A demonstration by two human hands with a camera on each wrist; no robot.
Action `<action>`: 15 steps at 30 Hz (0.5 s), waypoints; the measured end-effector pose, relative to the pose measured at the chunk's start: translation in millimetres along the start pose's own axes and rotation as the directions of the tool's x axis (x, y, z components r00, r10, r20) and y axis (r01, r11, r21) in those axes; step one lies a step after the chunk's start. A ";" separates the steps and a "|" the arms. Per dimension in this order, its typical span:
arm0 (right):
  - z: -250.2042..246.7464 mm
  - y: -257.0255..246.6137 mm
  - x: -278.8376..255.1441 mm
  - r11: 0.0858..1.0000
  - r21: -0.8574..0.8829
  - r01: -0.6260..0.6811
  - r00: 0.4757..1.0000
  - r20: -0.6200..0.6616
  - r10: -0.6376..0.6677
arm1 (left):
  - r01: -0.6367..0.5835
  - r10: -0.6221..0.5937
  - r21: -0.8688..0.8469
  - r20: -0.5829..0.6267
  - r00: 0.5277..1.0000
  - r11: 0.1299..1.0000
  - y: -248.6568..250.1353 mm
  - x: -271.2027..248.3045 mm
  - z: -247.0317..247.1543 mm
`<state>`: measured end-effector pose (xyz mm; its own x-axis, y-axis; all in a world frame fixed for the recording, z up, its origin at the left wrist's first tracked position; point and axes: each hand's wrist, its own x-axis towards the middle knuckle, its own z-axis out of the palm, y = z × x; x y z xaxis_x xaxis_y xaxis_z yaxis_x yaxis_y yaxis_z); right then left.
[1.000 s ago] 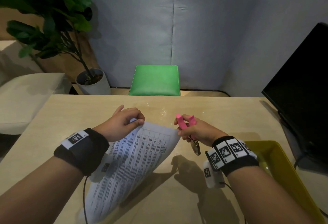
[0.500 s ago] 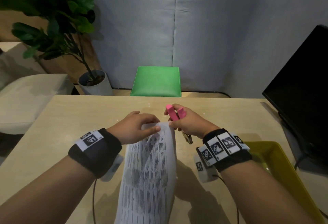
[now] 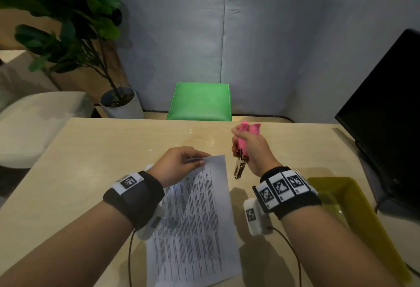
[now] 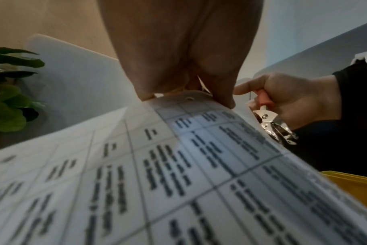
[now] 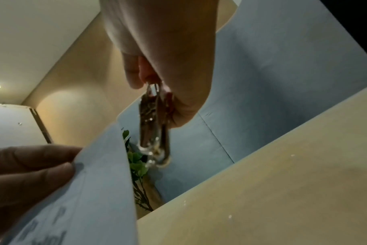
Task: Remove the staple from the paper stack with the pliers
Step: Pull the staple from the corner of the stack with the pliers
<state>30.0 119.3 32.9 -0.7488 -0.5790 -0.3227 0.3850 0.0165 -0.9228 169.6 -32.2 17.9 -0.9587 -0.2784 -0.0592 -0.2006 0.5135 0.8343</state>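
You have bare surface [image 3: 91, 164] to your left and ahead of the hands. On your right, the yellow tray [image 3: 354, 216] lies near your forearm, and the black monitor [image 3: 386, 114] walls off that side. The paper stack [image 3: 195, 225] covers the middle.

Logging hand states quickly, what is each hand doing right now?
Left hand: pinches the top edge of the paper stack, fingers curled on it.
Right hand: grips the pink-handled pliers, metal jaws pointing down, clear of the paper.
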 end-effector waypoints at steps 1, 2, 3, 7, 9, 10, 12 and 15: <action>0.1 -4.1 0.2 0.996 0.084 0.014 0.999 -0.033 -0.012 | -0.007 0.007 0.011 -0.002 1.000 1.000 0.8 1.0 -0.4; 0.5 -8.2 0.7 0.987 0.158 0.032 0.998 -0.062 -0.023 | -0.010 0.010 0.020 -0.002 1.000 1.000 1.8 1.7 -0.9; 1.4 -12.3 1.0 0.975 0.218 0.053 0.996 -0.084 -0.035 | -0.011 0.011 0.025 -0.002 1.000 1.000 2.4 2.4 -1.3; 4.5 -23.3 2.6 0.926 0.352 0.137 0.986 -0.137 -0.094 | -0.016 0.016 0.035 0.014 1.000 0.999 4.1 3.3 -0.7; 5.3 -25.5 2.7 0.907 0.386 0.166 0.982 -0.154 -0.114 | -0.016 0.015 0.034 0.013 1.000 0.999 4.4 3.3 0.6; 5.6 -25.5 2.8 0.902 0.396 0.171 0.980 -0.158 -0.117 | -0.017 0.017 0.035 0.012 1.000 0.999 4.3 3.5 1.3; 7.1 -22.8 3.4 0.903 0.396 0.168 0.980 -0.165 -0.110 | -0.018 0.018 0.040 0.011 1.000 0.999 3.5 4.3 2.2; 8.8 -16.1 4.9 0.907 0.392 0.154 0.981 -0.173 -0.092 | -0.023 0.023 0.042 0.003 1.000 0.999 1.3 5.2 3.1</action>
<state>24.8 109.0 48.0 -0.8629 -0.4285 -0.2679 0.4451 -0.3935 -0.8044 163.8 -30.5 17.0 -0.9636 -0.2641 -0.0413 -0.1865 0.5536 0.8116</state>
